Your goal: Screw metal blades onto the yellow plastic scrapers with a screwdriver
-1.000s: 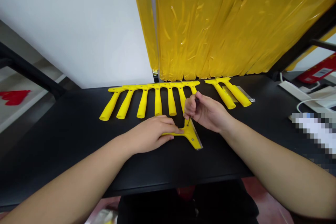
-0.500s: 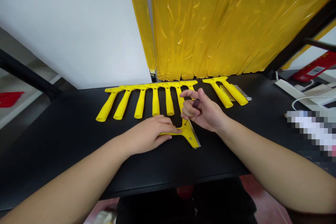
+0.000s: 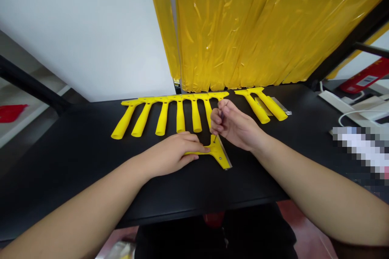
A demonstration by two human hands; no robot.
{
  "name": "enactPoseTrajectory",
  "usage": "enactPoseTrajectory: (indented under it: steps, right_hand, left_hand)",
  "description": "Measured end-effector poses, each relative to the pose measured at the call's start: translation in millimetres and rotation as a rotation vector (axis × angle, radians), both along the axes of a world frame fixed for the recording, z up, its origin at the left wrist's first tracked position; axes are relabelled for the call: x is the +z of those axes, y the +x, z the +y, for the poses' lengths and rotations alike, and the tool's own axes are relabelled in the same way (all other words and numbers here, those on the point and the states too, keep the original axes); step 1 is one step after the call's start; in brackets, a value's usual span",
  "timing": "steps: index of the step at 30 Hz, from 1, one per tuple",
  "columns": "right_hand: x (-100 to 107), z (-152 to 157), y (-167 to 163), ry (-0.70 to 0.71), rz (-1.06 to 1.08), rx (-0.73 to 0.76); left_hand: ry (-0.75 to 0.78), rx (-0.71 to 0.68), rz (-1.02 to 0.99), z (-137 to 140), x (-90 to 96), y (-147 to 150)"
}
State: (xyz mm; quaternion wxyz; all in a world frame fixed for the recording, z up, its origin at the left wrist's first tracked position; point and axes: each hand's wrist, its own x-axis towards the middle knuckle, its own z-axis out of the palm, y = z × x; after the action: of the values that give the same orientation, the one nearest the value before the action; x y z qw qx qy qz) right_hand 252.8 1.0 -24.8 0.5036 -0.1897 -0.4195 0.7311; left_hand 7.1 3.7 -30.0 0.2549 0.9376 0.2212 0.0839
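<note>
As a black surface [image 3: 182,194] stretches out in front of me, wrinkled yellow sheeting [image 3: 243,20] hangs along its back edge, next to a tall white board [image 3: 91,28] on the left. Toward the back of the surface lies a row of scrapers [image 3: 161,118], heads away from me and handles pointing my way, the right end partly hidden behind my right hand [image 3: 232,123]. A pair of scrapers [image 3: 257,108] sits just to the right, a small gap away, and a red package [image 3: 364,75] with a barcode label rests near the right edge of the view.

My left hand [image 3: 179,149] lies over the handle of a lone scraper [image 3: 219,154], fingers slightly bent and close together on top, thumb along the near side, pinning it. That scraper lies flat in the middle of the surface, nearer to me than the others, its head and metal blade [image 3: 226,156] turned to the right. My right hand is curled closed around a small screwdriver [image 3: 221,116], its dark handle mostly covered by my fingers and its thin shaft slanting down to the far end of the head. Toward the near end, a small screw [image 3: 220,158] shows.
</note>
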Motion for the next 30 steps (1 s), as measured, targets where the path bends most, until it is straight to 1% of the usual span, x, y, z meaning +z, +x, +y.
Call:
enactPoseTrajectory:
  steps: [2, 4, 7, 9, 11, 15, 18, 20, 24, 27, 30]
  right_hand:
    - [1.1, 1.1, 0.3, 0.009, -0.027, -0.037]
    - [0.9, 2.7, 1.5, 0.028, -0.059, -0.040]
    - [-1.5, 2.6, 2.5, 0.049, -0.060, 0.038]
    - [-3.2, 0.8, 1.8, 0.071, -0.032, 0.055]
    - [-4.0, -0.5, 0.8, 0.095, -0.025, 0.026]
    - [-3.9, 2.0, 1.2, 0.120, -0.083, -0.010]
    - [-4.1, 3.9, 2.0, 0.090, -0.097, 0.047]
    - [-3.9, 2.9, 1.6, 0.057, -0.068, 0.078]
    - [-1.3, -0.1, 0.2, 0.047, -0.023, 0.044]
    - [0.0, 1.0, 0.9, 0.056, -0.056, 0.031]
    - [-1.4, 2.4, 1.2, 0.057, -0.076, 0.051]
  left_hand:
    - [0.003, -0.001, -0.002, 0.1, 0.0, 0.0]
    - [0.003, -0.002, -0.008, 0.1, 0.0, 0.0]
    - [0.004, 0.001, -0.016, -0.2, 0.1, 0.0]
    - [0.002, 0.001, -0.019, -0.3, 0.0, -0.1]
    - [0.002, -0.002, -0.018, -0.2, -0.2, -0.3]
    - [0.014, -0.008, -0.021, 0.3, -1.2, -0.6]
    - [0.012, -0.003, -0.026, 0.3, -1.1, -0.5]
    - [0.009, -0.001, -0.026, 0.1, -0.6, -0.2]
    - [0.008, -0.007, -0.034, -0.2, -0.2, 0.0]
    - [0.008, -0.006, -0.032, 0.0, -0.8, -0.3]
    - [0.002, -0.009, -0.029, 0.2, -1.0, -0.4]
